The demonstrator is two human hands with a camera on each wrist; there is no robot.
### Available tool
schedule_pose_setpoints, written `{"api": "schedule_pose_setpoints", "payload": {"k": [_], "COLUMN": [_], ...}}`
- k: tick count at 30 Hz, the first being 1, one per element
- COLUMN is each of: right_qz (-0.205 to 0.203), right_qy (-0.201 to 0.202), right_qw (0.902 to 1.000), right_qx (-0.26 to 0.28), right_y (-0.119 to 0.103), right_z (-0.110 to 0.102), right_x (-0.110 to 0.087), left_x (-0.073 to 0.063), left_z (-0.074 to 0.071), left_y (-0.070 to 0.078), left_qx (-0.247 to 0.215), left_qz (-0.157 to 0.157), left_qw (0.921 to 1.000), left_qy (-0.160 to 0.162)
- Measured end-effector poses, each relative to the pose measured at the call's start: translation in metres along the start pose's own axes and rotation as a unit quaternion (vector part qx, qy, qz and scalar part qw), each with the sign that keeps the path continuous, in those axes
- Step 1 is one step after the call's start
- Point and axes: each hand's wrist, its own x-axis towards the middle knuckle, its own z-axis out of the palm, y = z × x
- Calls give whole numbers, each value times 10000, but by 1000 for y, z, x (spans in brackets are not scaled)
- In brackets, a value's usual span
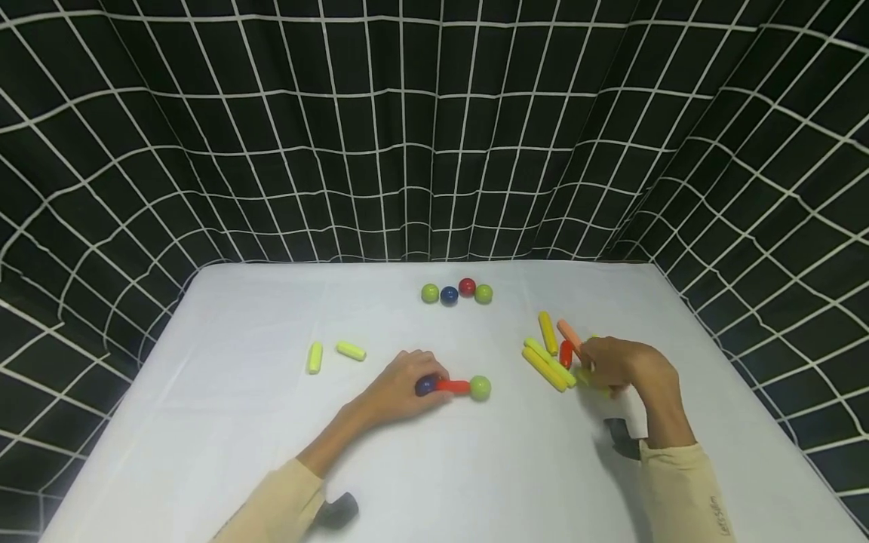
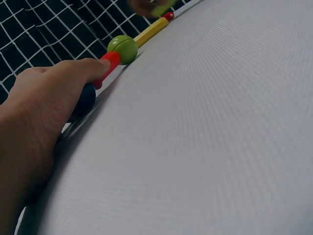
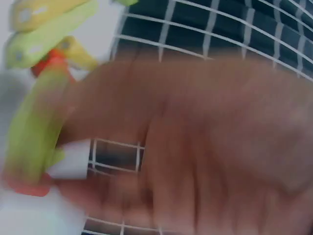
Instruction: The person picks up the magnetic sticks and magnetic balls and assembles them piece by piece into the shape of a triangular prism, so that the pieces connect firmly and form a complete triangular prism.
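Observation:
In the head view my left hand (image 1: 405, 386) curls round a dark blue ball (image 1: 426, 385). A red stick (image 1: 453, 387) joins that ball to a light green ball (image 1: 480, 388). In the left wrist view the thumb lies along the red stick (image 2: 107, 68), with the green ball (image 2: 122, 49) beyond it. On the right, my right hand (image 1: 614, 363) is at a loose group of coloured sticks. Its thumb and fingertips pinch a yellow-green stick (image 3: 36, 122), blurred in the right wrist view. Beside it lie an orange stick (image 1: 569, 332) and a short red stick (image 1: 566, 354).
Yellow sticks (image 1: 543, 368) and a yellow-green stick (image 1: 536, 349) lie left of my right hand. Two short yellow-green sticks (image 1: 315, 358) rest at the left. Green, blue and red balls (image 1: 449, 296) sit in a row near the back. A black gridded curtain (image 1: 407, 121) surrounds the white table (image 1: 204, 422).

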Motion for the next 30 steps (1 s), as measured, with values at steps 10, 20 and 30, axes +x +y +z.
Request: {"api": "schedule_pose_setpoints", "payload": {"k": [10,20,30], "right_qz": [-2467,-1357,-1528], "right_qy": [1596,1261,1161], "right_qw": [9528,9750,9758], "right_qx": [764,1225,1047], "right_y": [-67,-95,-93], "right_z": [27,51,48], "right_x": [45,66,63], "left_x": [-1,1,0], "left_z": [0,0,0], "left_y": [-1,1,2], "left_qx": [122,180,210], "left_qz": [130,184,37], "left_qw": [9998,9996,9998], "left_qy": [88,118,38]}}
